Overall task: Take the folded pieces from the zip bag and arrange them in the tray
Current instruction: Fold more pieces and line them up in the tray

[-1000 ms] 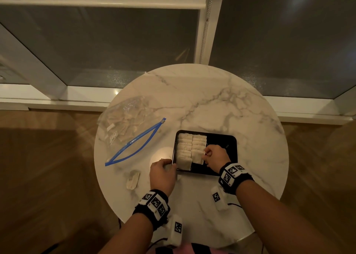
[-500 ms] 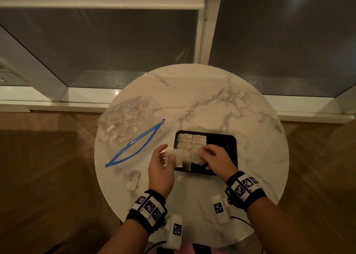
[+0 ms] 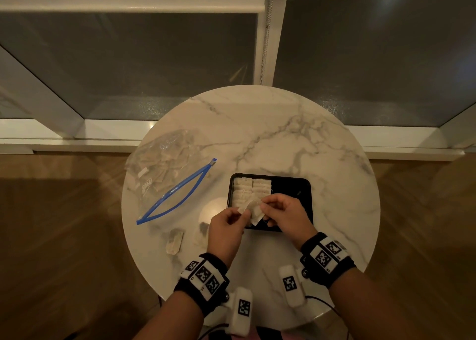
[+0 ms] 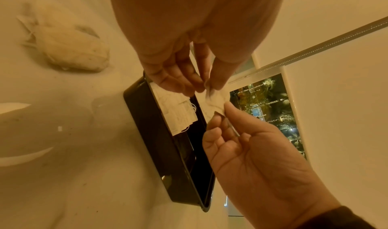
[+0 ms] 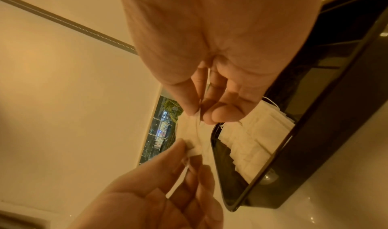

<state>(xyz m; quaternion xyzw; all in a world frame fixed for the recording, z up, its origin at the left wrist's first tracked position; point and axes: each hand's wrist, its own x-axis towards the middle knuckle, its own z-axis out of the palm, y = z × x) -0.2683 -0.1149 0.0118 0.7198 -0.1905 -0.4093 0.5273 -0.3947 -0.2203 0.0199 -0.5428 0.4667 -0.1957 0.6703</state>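
A black tray (image 3: 293, 187) sits on the round marble table, with two rows of pale folded pieces (image 3: 251, 189) packed in its left part. Over the tray's near left corner, my left hand (image 3: 240, 213) and right hand (image 3: 262, 205) both pinch one folded piece (image 3: 253, 209) between them. In the left wrist view this piece (image 4: 216, 103) hangs above the tray (image 4: 151, 133), and the right wrist view shows the piece (image 5: 193, 133) pinched at two corners. The clear zip bag (image 3: 164, 164), its blue zip open, lies at the left with several pieces inside.
Two loose pieces (image 3: 175, 241) (image 3: 202, 232) lie on the table left of my left hand. The table edge (image 3: 144, 249) curves close by. The tray's right half is bare black. A window and sill stand behind the table.
My left hand left the tray's near corner and my right hand came up off the packed pieces. Both now hold one piece raised over the tray's near left corner.
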